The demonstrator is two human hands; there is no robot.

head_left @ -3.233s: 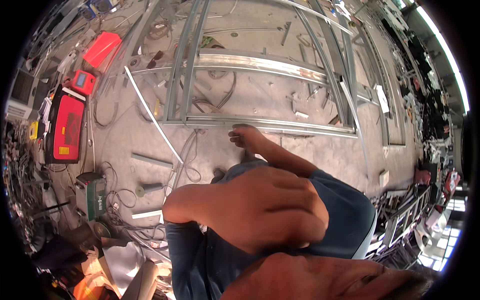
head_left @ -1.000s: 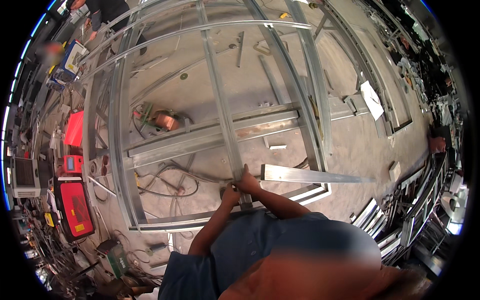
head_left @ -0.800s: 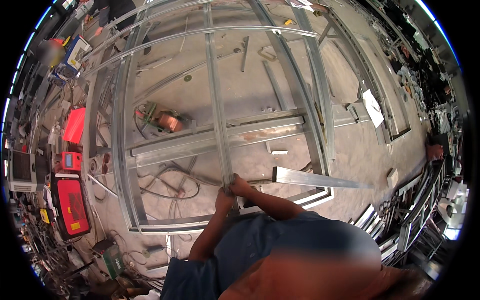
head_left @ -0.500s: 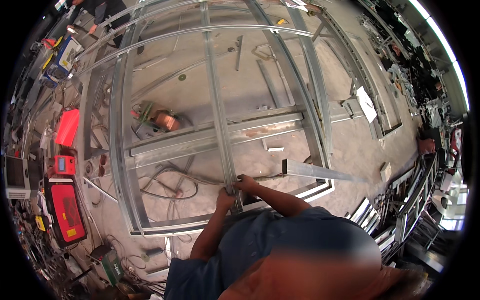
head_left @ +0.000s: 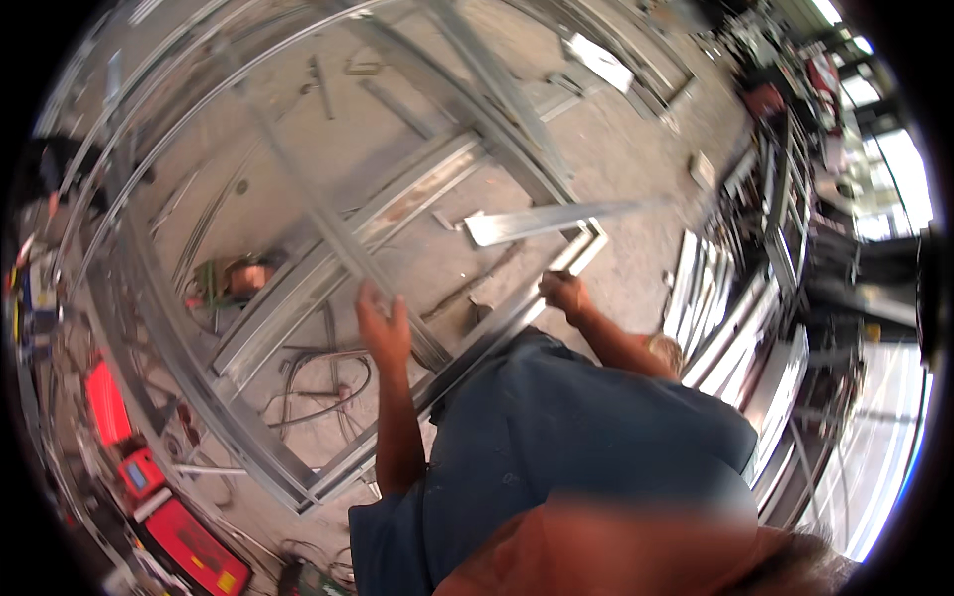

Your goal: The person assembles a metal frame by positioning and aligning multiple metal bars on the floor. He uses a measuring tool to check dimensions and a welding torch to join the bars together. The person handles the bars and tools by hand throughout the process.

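A large frame of grey metal profiles [head_left: 343, 467] stretches in front of me. My left hand [head_left: 384, 323] is raised beside its middle bar [head_left: 328, 223], fingers apart and holding nothing; I cannot tell whether it touches the bar. My right hand [head_left: 564, 293] is closed at the near rail, close to the frame's right corner. What its curled fingers hold, if anything, is hidden. A loose metal profile [head_left: 537, 221] lies beyond the right hand, pointing off to the right.
A green and copper-coloured machine [head_left: 243, 278] and looped cables [head_left: 323, 368] lie inside the frame's outline. Red cases [head_left: 194, 546] stand at the lower left. Stacked metal profiles [head_left: 696, 288] lie to the right. A white sheet [head_left: 599, 62] rests at the far right.
My view has swung to the right. Both hands have left the middle bar's near end: the left has opened and lifted, and the right has moved right along the near rail.
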